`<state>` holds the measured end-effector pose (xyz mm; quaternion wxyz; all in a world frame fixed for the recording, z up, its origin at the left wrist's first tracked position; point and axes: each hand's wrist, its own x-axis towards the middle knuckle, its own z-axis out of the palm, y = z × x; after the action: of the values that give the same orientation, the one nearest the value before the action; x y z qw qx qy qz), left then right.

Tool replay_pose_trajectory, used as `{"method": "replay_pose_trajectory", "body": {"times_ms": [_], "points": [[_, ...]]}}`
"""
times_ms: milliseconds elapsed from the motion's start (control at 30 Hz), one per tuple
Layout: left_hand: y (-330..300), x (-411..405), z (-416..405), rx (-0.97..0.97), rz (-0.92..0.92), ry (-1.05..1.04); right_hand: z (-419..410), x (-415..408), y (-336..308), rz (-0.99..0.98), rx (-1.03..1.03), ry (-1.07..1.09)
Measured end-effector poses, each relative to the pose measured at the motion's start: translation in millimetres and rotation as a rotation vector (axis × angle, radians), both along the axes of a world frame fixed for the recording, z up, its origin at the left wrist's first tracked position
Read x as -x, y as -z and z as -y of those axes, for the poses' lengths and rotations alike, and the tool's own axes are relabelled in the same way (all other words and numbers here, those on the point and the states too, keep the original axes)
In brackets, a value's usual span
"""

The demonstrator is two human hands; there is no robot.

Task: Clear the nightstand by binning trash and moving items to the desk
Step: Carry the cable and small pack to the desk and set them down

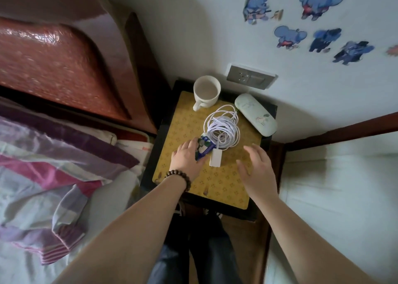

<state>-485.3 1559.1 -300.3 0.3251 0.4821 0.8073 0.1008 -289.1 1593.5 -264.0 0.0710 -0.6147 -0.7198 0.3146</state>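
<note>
Left hand point(187, 157): fingers curled onto the blue wrapper point(203, 147), touching it on the nightstand point(215, 182). Right hand point(256, 169): fingers spread, empty, above the mat. Charger point(215, 157) lies just beside the wrapper; cable point(224, 126), mug point(206, 91) and case point(255, 114) sit behind.

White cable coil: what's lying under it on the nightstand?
Under the white cable coil lie the yellow patterned mat and the far tip of the blue wrapper, whose near end the left hand covers. Anything else beneath the loops is hidden.
</note>
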Motion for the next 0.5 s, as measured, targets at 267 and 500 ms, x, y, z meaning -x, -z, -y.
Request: {"method": "replay_pose_trajectory", "body": {"times_ms": [267, 500], "points": [[-6.5, 34.7, 4.9, -0.160, -0.084, -0.084, -11.6, 33.1, 10.5, -0.020, 0.011, 0.009], [-14.4, 64.7, 10.9, -0.244, -0.058, -0.083, -60.9, 93.7, 35.7, 0.147, -0.034, -0.060]]}}
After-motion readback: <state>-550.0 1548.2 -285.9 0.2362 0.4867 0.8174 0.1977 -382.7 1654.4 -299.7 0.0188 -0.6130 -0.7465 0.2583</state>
